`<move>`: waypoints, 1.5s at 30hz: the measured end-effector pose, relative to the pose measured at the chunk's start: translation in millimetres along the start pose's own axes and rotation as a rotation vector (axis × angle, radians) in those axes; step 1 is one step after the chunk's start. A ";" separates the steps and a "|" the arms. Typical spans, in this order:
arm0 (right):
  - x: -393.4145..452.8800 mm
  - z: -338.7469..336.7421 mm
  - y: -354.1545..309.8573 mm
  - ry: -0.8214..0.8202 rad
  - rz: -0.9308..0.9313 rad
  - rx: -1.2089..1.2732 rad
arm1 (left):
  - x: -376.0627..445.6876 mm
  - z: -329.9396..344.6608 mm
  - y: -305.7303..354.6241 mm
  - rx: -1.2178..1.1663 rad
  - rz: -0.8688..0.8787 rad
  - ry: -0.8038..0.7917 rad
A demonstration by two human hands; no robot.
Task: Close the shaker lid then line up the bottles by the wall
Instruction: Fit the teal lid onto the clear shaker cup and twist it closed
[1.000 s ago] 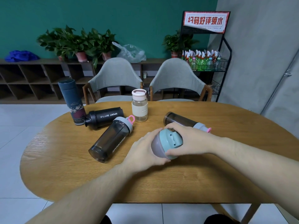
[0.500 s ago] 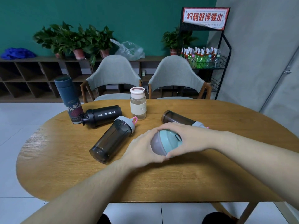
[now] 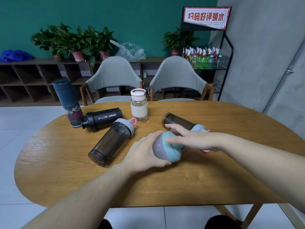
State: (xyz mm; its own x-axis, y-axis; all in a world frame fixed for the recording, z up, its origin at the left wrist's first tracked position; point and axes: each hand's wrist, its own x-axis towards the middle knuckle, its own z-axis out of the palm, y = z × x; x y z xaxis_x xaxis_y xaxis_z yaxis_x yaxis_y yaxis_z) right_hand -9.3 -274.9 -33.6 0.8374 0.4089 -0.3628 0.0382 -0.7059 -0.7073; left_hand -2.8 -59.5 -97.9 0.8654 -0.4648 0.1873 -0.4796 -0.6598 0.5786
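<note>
The left hand (image 3: 145,152) is wrapped around the frosted body of the shaker (image 3: 160,150), fingers curled under it, holding it tilted just above the round wooden table (image 3: 165,184). The right hand (image 3: 194,139) lies flat over the teal lid (image 3: 171,152), fingers spread and pressing down rather than pinching; whether the flip cap has seated cannot be told, since the palm hides it.

The main risk is a cap that only looks shut (a later tip would then let it spring open). Pushing off-centre on a tilted, smooth body could also twist the shaker out of the left palm.

Just behind the right wrist lies a brown-tinted shaker bottle (image 3: 179,121) on its side, close enough that a drawn-back elbow might set it rolling. Left of the hands a smoky grey shaker (image 3: 112,142) and a black sport bottle (image 3: 103,118) also lie down and could roll if knocked. The dark blue flask (image 3: 66,100) and the clear glass bottle (image 3: 139,106) stand upright farther back, the tall flask the likelier to topple.
</note>
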 end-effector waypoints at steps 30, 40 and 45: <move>-8.0 11.6 6.3 0.284 -0.399 -0.715 | -8.7 -1.6 -6.5 -0.084 0.010 0.043; -0.8 28.4 -1.0 0.277 0.005 -0.113 | -8.9 -0.9 -7.9 -0.072 0.035 0.046; -7.1 15.5 5.1 0.178 -0.453 -0.708 | -7.1 -5.2 -8.1 -0.094 0.028 0.024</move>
State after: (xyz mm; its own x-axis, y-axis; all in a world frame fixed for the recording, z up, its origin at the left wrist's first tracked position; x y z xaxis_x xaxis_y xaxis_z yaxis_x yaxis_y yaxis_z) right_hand -23.5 -272.4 -44.0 0.7300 0.6835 0.0059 0.6713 -0.7153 -0.1944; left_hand -4.3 -47.8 -99.7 0.8557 -0.4671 0.2226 -0.4886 -0.5878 0.6448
